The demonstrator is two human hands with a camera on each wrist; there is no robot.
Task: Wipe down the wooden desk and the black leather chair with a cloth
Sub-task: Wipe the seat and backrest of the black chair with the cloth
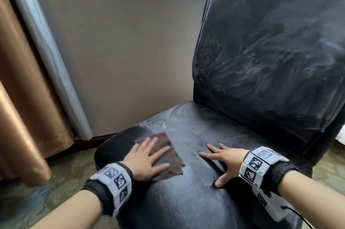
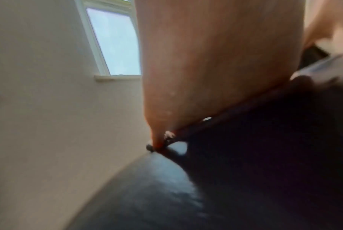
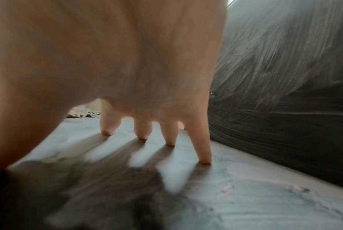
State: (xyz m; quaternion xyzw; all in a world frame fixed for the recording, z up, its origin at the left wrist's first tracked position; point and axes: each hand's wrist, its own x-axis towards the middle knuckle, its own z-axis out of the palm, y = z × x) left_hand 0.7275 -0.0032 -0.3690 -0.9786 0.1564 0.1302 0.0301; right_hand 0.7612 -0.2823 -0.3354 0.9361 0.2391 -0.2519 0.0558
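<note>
Chair (image 1: 233, 135) stage, desk not in view, so can't tell if it's done. Seat approx half wiped, I'd judge: front-left corner and front edge look dark and glossy, while the middle and back of the seat are pale w/ dust smears; backrest (image 1: 270, 51) heavily streaked grey, prob. needs another pass. Cloth (image 1: 166, 157) is a dark brown flat square, lying near the seat's front-left corner at the border btwn clean and dusty. Left hand (image 1: 145, 161) lies flat on it, fingers straight and spread, pressing, not gripping. Right hand (image 1: 224, 161) flat on bare seat just beside the cloth, fingers splayed, tips touching leather, holding nothing, prob. bracing.
</note>
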